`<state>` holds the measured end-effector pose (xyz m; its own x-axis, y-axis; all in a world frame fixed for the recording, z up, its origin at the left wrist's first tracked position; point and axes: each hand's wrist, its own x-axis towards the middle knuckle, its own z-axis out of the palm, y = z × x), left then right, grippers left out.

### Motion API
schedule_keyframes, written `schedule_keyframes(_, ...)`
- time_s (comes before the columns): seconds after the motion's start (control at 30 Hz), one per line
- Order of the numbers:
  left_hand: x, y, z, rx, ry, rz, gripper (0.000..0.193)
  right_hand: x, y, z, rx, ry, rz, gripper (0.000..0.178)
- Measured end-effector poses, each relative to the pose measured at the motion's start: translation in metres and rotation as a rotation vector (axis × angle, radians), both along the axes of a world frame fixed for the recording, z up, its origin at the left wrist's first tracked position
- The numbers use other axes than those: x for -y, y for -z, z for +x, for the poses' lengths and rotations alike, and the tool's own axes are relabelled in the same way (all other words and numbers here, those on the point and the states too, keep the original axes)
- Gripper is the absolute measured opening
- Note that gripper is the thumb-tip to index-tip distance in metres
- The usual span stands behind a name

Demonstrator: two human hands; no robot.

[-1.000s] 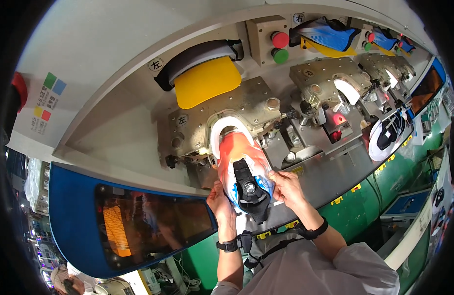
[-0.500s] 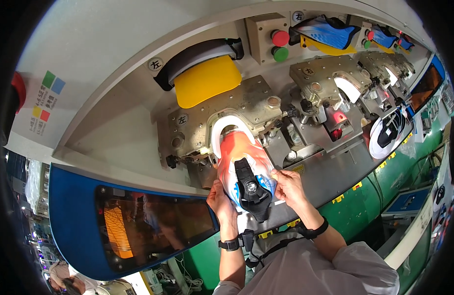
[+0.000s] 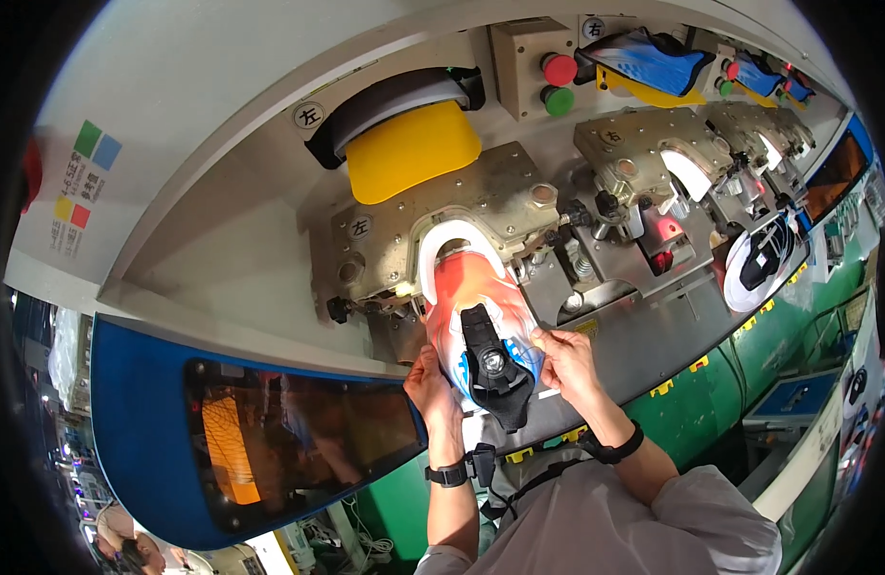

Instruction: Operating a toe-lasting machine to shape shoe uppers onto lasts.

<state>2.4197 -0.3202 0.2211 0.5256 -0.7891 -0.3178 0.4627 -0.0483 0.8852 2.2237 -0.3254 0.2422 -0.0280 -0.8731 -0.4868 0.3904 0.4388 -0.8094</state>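
A shoe upper (image 3: 462, 287), red-orange at the toe and blue and white toward the heel, lies with its toe at the white U-shaped pad (image 3: 456, 234) of a metal clamping machine (image 3: 500, 192). A black tongue (image 3: 488, 355) with a small round disc on it runs down the middle. My left hand (image 3: 431, 386) pinches the upper's left edge near the heel. On the opposite edge, the thumb and fingers of my right hand (image 3: 563, 360) close on the material. Both wrists wear black straps.
A yellow flap (image 3: 414, 151) hangs above the machine. Red (image 3: 558, 68) and green (image 3: 558, 101) buttons sit on a box at upper right. A second clamping station (image 3: 644, 153) stands to the right, near a white and black shoe upper (image 3: 757, 264). A blue-framed window panel (image 3: 140, 422) is at left.
The view has shifted slightly, so the machine appears a little farther right. Both hands keep their grip on the shoe upper, which stays at the pad.
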Motion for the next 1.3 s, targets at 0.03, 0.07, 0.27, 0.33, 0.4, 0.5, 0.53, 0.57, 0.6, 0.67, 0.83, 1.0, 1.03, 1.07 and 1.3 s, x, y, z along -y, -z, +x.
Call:
schedule_keyframes(0.03, 0.000, 0.002, 0.001, 0.001, -0.004, 0.000, 0.029, -0.001, 0.000, 0.000, -0.013, -0.003, 0.005, 0.027)
schedule_keyframes(0.07, 0.001, 0.004, 0.001, 0.010, -0.005, 0.003, 0.028, -0.001, 0.000, 0.000, -0.012, -0.006, 0.004, 0.027)
schedule_keyframes(0.27, 0.005, 0.003, 0.001, -0.041, 0.006, 0.016, 0.026, -0.002, 0.006, 0.003, 0.018, 0.045, -0.020, 0.028)
schedule_keyframes(0.33, 0.006, 0.003, 0.001, -0.044, 0.000, -0.002, 0.025, -0.001, 0.006, 0.003, 0.015, 0.040, -0.019, 0.028)
schedule_keyframes(0.4, 0.005, 0.006, 0.004, -0.039, 0.009, -0.020, 0.025, -0.001, 0.003, 0.004, 0.007, 0.040, -0.016, 0.027)
schedule_keyframes(0.5, 0.006, 0.004, 0.001, -0.025, -0.005, -0.009, 0.025, -0.001, 0.000, 0.004, -0.006, 0.041, -0.012, 0.026)
schedule_keyframes(0.53, 0.005, 0.002, 0.002, -0.024, -0.005, -0.010, 0.025, -0.001, -0.001, 0.004, -0.011, 0.046, -0.011, 0.027)
schedule_keyframes(0.57, 0.004, 0.001, 0.002, -0.035, 0.011, 0.007, 0.025, -0.001, -0.001, 0.004, -0.011, 0.047, -0.012, 0.027)
schedule_keyframes(0.6, 0.004, 0.000, 0.002, -0.046, 0.026, 0.024, 0.025, -0.002, -0.001, 0.005, -0.006, 0.047, -0.010, 0.027)
schedule_keyframes(0.67, 0.004, 0.002, 0.003, -0.039, 0.021, 0.019, 0.025, -0.001, 0.000, 0.005, 0.000, 0.050, -0.008, 0.027)
schedule_keyframes(0.83, 0.006, 0.000, -0.001, -0.031, -0.008, -0.009, 0.025, 0.000, -0.002, 0.000, -0.001, 0.027, -0.011, 0.027)
schedule_keyframes(1.0, 0.009, 0.003, -0.002, 0.044, -0.031, 0.032, 0.028, 0.003, 0.008, -0.002, 0.028, 0.009, -0.027, 0.026)
schedule_keyframes(1.03, 0.008, 0.003, -0.003, 0.043, -0.035, 0.025, 0.028, 0.003, 0.010, -0.004, 0.043, 0.000, -0.041, 0.026)
schedule_keyframes(1.07, 0.008, 0.004, -0.003, 0.045, -0.042, 0.006, 0.028, 0.003, 0.012, -0.004, 0.043, -0.004, -0.048, 0.026)
schedule_keyframes(1.3, 0.006, 0.022, 0.009, -0.024, -0.026, -0.020, 0.022, 0.001, 0.007, -0.002, 0.007, -0.037, -0.021, 0.026)
